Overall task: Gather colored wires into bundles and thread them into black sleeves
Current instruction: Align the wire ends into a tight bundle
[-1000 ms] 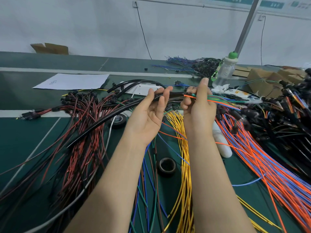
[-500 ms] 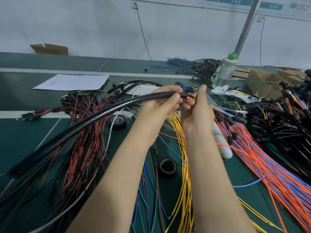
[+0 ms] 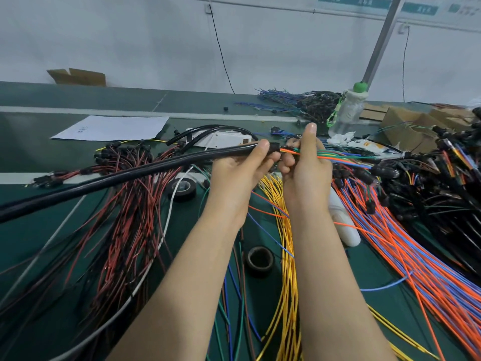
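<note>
While left hand point(image 3: 239, 178) clamps black sleeve point(image 3: 130, 176) at its mouth, right hand point(image 3: 304, 178) pinches colored wires point(image 3: 343, 158).

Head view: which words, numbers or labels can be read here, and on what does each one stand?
No text can be read with certainty.
White paper sheet: a short handwritten mark, too small to read.
Green wall signs: white characters, blurred.
White packet: orange print, blurred.
</note>
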A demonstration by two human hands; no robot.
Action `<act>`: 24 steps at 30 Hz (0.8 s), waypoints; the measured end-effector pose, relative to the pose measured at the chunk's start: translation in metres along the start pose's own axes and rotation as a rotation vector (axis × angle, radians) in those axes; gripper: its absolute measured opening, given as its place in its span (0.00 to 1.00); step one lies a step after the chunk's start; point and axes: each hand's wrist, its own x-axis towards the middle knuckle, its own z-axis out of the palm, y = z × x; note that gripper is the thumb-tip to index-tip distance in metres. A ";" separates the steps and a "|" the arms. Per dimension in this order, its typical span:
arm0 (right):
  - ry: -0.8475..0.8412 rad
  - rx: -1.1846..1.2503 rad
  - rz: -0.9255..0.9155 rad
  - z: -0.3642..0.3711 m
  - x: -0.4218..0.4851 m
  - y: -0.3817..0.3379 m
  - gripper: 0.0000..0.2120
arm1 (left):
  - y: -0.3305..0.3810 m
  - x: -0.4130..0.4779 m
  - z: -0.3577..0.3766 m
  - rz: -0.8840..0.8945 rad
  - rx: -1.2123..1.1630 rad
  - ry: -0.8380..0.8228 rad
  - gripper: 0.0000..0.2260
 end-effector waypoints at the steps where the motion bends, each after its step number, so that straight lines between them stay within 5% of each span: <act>1: -0.004 -0.008 -0.013 0.000 -0.001 0.000 0.17 | 0.000 0.000 0.001 -0.011 -0.001 -0.001 0.05; 8: 0.008 0.081 0.043 0.003 -0.002 0.001 0.17 | 0.001 -0.003 0.001 -0.008 0.008 -0.101 0.17; 13: 0.110 0.166 0.185 0.003 0.000 -0.001 0.18 | -0.002 -0.001 -0.005 0.029 0.087 -0.133 0.05; 24: 0.076 0.037 0.136 0.001 0.001 0.003 0.16 | -0.005 -0.001 -0.003 0.012 0.123 -0.072 0.06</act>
